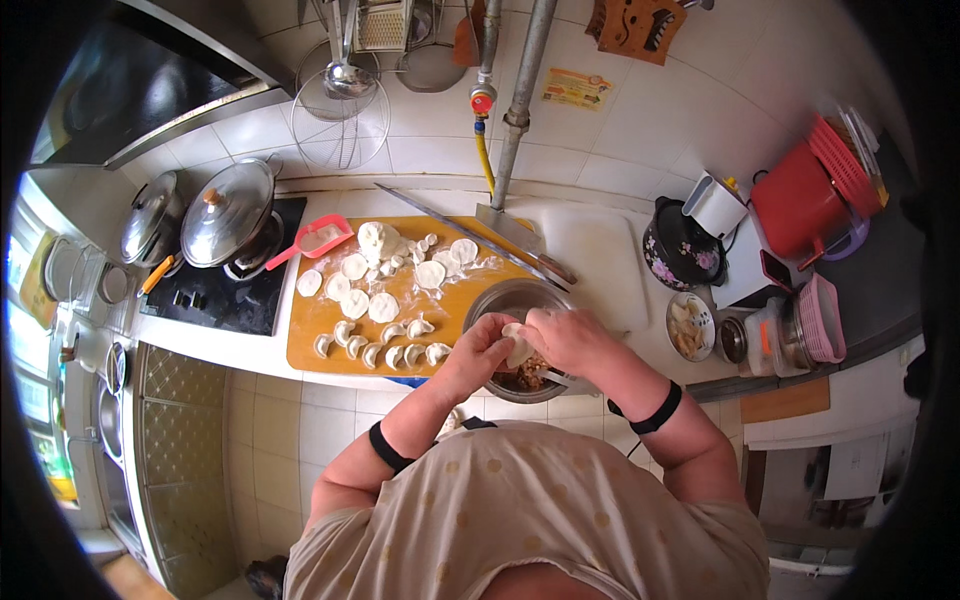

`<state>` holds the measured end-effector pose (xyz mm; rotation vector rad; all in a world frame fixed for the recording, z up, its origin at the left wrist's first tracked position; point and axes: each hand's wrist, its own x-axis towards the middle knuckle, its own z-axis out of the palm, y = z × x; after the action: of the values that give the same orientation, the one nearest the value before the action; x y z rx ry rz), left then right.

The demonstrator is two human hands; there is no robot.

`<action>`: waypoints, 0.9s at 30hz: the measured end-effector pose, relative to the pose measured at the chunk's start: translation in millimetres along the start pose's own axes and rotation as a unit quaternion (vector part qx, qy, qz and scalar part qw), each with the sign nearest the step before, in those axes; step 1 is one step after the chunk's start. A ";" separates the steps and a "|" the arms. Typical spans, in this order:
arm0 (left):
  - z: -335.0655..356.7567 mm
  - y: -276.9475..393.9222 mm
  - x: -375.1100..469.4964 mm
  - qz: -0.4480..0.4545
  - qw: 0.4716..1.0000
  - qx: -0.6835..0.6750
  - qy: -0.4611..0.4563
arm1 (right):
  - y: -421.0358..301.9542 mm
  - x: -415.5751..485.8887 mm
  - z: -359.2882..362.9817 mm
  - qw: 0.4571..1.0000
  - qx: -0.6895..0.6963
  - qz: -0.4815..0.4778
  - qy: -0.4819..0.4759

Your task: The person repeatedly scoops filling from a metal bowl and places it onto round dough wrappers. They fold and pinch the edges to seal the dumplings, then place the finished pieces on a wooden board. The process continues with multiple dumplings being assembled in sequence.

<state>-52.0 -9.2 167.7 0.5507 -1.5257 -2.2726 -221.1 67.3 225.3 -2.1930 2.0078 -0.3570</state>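
Observation:
Above the metal bowl (511, 294), my left hand (478, 349) pinches a round dough wrapper (519, 349) by its left side. The fingers of my right hand (561, 339) grip the same piece along its other edge. Whether filling lies inside it is hidden by my fingers. Brown minced filling (531, 373) fills the near part of the bowl, and a pale utensil (556, 376) rests in it. Left of the bowl, folded dumplings (393, 357) stand in rows on the floured wooden board (307, 354). Flat wrappers (355, 304) and a dough lump (379, 238) lie behind them.
A long steel bar (457, 229) and a cleaver (517, 232) lie across the board's back right. Beside them is a white cutting board (598, 225). A pink flour scoop (319, 238) sits at the left, near the lidded pan (230, 212). A floral pot (679, 251) stands at the right.

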 end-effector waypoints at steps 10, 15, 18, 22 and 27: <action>-7.0 3.1 -5.1 -0.001 0.990 -0.135 0.045 | -6.3 10.2 17.5 0.999 0.024 0.030 0.025; -14.4 -0.7 -3.3 0.028 0.995 -0.092 0.040 | -9.8 21.1 29.9 0.998 0.026 0.029 0.048; -18.9 -0.9 -2.8 0.027 0.994 -0.061 0.084 | -10.3 23.1 32.5 0.998 0.032 0.044 0.038; -20.6 2.2 -4.4 0.019 0.994 -0.036 0.099 | -16.2 29.9 38.4 0.998 0.024 0.040 0.045; -24.0 14.1 -6.5 0.000 0.989 -0.017 0.144 | -18.9 40.3 45.0 0.993 0.049 0.058 0.089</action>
<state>-33.4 -30.2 173.4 0.8283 -1.3420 -2.1060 -187.6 26.7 190.1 -2.0391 2.1463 -0.6412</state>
